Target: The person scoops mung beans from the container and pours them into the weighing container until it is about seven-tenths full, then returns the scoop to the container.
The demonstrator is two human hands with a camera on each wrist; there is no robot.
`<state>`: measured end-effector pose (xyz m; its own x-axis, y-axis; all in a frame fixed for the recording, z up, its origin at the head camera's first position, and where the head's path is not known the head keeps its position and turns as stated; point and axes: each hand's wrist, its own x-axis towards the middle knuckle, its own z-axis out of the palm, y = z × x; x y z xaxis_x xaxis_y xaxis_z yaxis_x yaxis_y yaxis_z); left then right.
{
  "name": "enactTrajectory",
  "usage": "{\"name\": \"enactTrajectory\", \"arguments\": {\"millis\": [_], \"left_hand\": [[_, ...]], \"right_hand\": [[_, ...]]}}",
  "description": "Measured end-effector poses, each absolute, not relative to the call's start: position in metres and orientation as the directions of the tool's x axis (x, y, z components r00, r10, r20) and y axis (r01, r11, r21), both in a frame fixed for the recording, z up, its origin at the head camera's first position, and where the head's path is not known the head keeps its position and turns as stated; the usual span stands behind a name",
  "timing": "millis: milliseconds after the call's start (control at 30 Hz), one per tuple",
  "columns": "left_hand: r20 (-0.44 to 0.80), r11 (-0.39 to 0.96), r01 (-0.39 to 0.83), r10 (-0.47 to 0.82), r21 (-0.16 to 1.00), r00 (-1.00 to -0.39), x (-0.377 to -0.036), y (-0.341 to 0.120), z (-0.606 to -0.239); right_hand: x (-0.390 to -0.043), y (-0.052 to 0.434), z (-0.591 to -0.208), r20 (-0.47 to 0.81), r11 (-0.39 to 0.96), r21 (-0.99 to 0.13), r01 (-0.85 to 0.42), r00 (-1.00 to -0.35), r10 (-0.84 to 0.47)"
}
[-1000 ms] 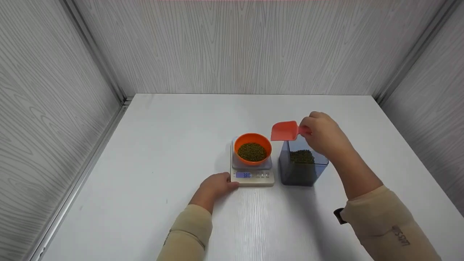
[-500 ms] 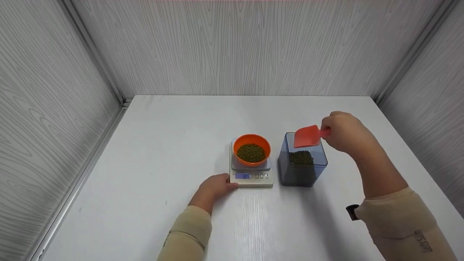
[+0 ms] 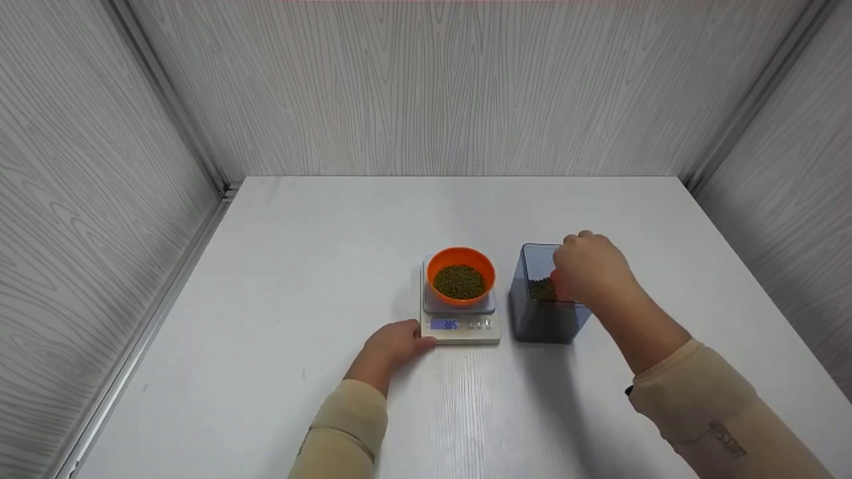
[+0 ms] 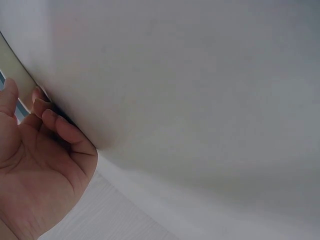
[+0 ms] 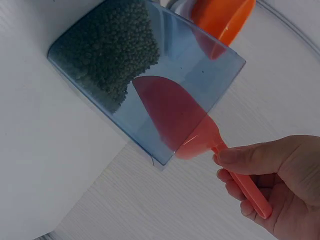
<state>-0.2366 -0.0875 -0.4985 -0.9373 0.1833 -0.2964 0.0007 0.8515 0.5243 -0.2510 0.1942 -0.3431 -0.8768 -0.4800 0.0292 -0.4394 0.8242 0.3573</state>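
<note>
My right hand (image 3: 592,269) grips the handle of a red scoop (image 5: 200,137), thumb along it and fingers curled round. In the right wrist view the scoop's blade reaches inside a see-through bluish square container (image 5: 220,72), its tip beside the dark green granules (image 5: 110,47) there. My hand hides most of the scoop in the head view. My left hand (image 3: 396,342) holds the front left corner of a kitchen scale (image 3: 492,332) with a lit display. On the scale's plate sits an orange bowl (image 3: 489,269) holding green granules (image 3: 459,283).
The container stands on the white table (image 3: 319,266), just right of the scale with a narrow gap between. Grey wood-grain panels (image 3: 426,86) enclose the table at the back and both sides.
My right hand first carried the scoop right, away from beside the bowl, then lowered it left into the container. My left hand stays at the scale. The display digits changed slightly.
</note>
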Motion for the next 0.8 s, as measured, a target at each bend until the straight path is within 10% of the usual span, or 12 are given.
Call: {"name": "enactTrajectory", "arguments": {"millis": [800], "left_hand": [[-0.31,0.845,-0.016,0.179,0.534,-0.934,-0.239,-0.087,-0.501]], "right_hand": [[-0.26,0.182,-0.373,-0.078,0.767,0.481,-0.424,-0.892,-0.445]]}}
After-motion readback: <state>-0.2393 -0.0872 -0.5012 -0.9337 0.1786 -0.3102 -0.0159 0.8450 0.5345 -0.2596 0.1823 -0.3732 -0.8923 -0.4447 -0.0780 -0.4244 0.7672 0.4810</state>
